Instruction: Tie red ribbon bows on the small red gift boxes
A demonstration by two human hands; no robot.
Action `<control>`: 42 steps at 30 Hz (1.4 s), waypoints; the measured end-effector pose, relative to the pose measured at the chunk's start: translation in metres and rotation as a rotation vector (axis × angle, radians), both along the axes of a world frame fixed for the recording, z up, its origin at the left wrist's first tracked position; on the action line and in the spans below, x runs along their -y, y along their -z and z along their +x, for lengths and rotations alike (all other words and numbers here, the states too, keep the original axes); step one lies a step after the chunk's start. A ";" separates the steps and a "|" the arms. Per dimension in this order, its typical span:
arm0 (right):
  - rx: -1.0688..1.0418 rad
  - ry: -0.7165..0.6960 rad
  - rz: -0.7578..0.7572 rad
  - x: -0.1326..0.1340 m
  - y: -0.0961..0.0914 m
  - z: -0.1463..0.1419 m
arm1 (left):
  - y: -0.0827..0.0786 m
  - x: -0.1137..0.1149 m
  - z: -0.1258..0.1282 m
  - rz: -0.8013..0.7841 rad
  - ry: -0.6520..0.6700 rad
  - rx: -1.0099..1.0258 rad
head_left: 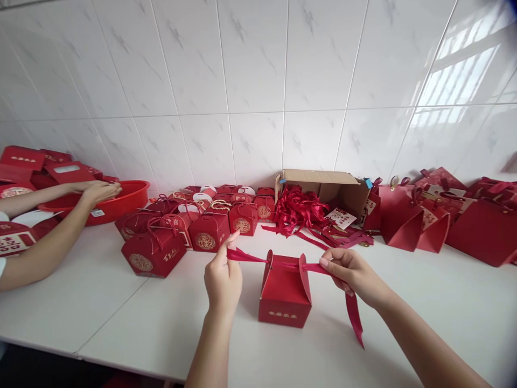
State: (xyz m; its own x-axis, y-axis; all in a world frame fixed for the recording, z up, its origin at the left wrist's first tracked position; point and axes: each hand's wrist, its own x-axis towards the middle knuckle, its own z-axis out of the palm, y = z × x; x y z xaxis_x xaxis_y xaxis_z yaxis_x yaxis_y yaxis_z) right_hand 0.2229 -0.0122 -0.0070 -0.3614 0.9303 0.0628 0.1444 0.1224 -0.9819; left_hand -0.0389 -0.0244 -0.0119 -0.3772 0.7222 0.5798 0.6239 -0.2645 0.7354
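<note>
A small red gift box point(285, 299) with gold lettering stands upright on the white table in front of me. A dark red ribbon point(354, 320) passes through the holes in its two raised side flaps. My left hand point(223, 277) is closed on the ribbon's left end, beside the box. On the other side, my right hand point(350, 272) pinches the ribbon, and its loose tail hangs below the fingers. Between both hands the ribbon runs nearly straight across the top of the box.
Finished-looking red boxes with cord handles point(155, 250) crowd the left middle. Behind my box, a cardboard carton point(343, 196) lies beside a heap of ribbons point(299, 210). Red bags point(480, 229) stand right. At far left, another person's hands point(97, 191) reach over a red basin point(133, 202).
</note>
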 end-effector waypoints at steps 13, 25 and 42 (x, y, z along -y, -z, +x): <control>0.167 -0.200 -0.051 -0.001 -0.004 0.003 | 0.015 0.006 -0.024 0.022 -0.152 -0.331; 0.172 -0.298 0.067 -0.004 -0.005 0.002 | -0.018 0.080 -0.041 -0.498 0.121 -0.440; -0.207 -0.265 -0.128 0.009 0.015 -0.025 | -0.019 0.041 0.004 -0.370 0.292 -0.217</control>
